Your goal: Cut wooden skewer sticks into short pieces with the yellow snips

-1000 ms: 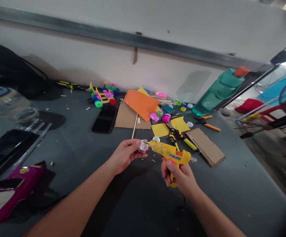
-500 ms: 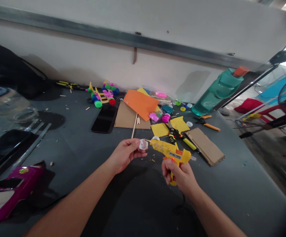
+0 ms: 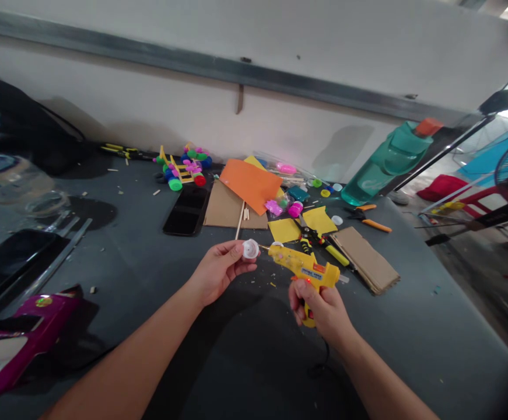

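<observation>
Between the thumb and fingers of my left hand is a white bottle cap, its hollow side facing up toward me. My right hand is wrapped round the handle of a yellow hot glue gun, with a small red light lit on its body. The metal nozzle points left and ends just beside the cap's right rim. A clear glue stick pokes out of the gun's rear. Just beyond the hands lies a thin wooden stick on a piece of cardboard.
A black phone, orange paper, scissors, pliers and folded cardboard lie across the table. A green bottle stands back right. Colourful small models sit near the wall. A magenta device lies at left.
My left hand has shifted slightly left and up with the cap, and the cap's inside now faces me more. A small gap has opened between nozzle and cap. The glue gun has barely moved.
</observation>
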`<state>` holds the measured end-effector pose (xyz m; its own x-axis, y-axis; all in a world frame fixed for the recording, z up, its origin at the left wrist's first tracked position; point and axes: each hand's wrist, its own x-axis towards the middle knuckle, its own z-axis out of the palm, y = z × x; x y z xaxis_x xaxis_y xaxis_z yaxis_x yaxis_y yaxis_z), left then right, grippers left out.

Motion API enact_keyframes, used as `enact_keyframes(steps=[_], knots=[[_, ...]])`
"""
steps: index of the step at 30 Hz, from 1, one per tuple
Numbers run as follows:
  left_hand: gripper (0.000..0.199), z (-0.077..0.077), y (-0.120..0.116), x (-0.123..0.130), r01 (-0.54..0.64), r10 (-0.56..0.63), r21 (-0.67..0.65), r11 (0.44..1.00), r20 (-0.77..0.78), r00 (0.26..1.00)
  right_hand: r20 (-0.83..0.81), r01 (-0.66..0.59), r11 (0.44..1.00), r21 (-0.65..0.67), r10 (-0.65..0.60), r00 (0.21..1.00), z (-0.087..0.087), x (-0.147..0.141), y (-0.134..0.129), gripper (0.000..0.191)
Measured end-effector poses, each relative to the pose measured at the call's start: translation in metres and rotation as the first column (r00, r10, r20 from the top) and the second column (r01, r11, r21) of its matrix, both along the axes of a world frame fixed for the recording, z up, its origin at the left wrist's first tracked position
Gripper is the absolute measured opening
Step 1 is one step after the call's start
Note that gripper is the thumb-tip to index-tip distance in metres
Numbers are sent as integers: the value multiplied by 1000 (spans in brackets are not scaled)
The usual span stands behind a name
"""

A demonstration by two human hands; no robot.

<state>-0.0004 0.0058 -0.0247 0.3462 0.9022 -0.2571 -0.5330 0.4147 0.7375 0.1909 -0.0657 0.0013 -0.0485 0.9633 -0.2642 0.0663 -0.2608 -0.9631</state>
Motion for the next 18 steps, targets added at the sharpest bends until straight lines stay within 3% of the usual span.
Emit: enact_keyframes(steps=[18], knots=[[22,2,2,0,-58,58,3,998,37,998,-11,-7,1000,-20,6,1000,-1,-2,-1,48]])
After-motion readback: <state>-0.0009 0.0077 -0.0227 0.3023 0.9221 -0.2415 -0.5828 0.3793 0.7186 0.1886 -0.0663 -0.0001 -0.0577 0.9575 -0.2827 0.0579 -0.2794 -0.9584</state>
